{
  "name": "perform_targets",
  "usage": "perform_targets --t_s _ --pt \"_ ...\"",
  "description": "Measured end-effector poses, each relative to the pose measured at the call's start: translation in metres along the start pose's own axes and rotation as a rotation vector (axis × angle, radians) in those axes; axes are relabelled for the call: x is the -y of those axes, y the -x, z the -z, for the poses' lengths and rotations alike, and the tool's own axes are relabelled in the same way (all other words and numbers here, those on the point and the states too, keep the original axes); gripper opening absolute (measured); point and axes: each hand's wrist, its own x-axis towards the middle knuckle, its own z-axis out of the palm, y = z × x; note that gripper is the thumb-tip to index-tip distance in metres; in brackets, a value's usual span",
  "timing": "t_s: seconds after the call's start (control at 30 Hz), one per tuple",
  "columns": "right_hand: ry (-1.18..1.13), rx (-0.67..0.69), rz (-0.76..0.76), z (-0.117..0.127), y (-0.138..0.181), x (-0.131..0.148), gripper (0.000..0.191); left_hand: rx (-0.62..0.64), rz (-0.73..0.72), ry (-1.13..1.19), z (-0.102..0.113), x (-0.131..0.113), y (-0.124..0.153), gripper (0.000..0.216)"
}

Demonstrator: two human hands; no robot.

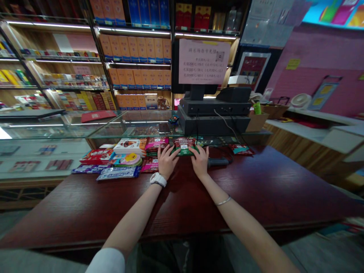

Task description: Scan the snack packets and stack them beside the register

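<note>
A red and green snack packet (183, 147) lies at the back of the dark red wooden table, between my two hands. My left hand (167, 162), with a white watch on its wrist, rests at the packet's left edge, fingers spread. At the opposite edge, my right hand (200, 161) touches the packet with its fingers apart. Neither hand is wrapped round it. Left of my left hand are pink snack packets (156, 143). A black handheld scanner (218, 162) lies just right of my right hand.
More goods spread leftward: a white and orange box (131, 146), a red packet (97, 156), blue-and-white packets (118, 173). A red and teal packet (241, 149) lies to the right. Behind stand a glass display counter (133, 131) and a cash register (213, 113) with hanging cables.
</note>
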Motion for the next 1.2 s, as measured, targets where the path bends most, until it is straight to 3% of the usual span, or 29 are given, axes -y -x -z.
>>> perform_targets --t_s 0.23,0.5,0.8,0.93,1.2 --pt "0.004 0.026 -0.036 0.000 -0.001 0.000 0.040 -0.039 -0.041 -0.041 0.003 -0.004 -0.002 0.029" --pt "-0.033 -0.035 0.032 0.004 -0.007 0.001 0.017 -0.102 -0.045 -0.035 0.003 -0.001 -0.003 0.020" --pt "-0.151 0.055 -0.095 0.000 -0.015 -0.004 0.017 0.166 -0.133 -0.089 0.001 -0.005 0.002 0.061" --pt "-0.247 0.101 -0.142 -0.002 -0.018 -0.008 0.017 0.180 -0.112 -0.113 -0.001 -0.007 0.002 0.069" --pt "-0.293 0.132 -0.128 0.000 -0.021 -0.006 0.021 0.172 -0.122 -0.117 -0.008 -0.001 0.006 0.066"
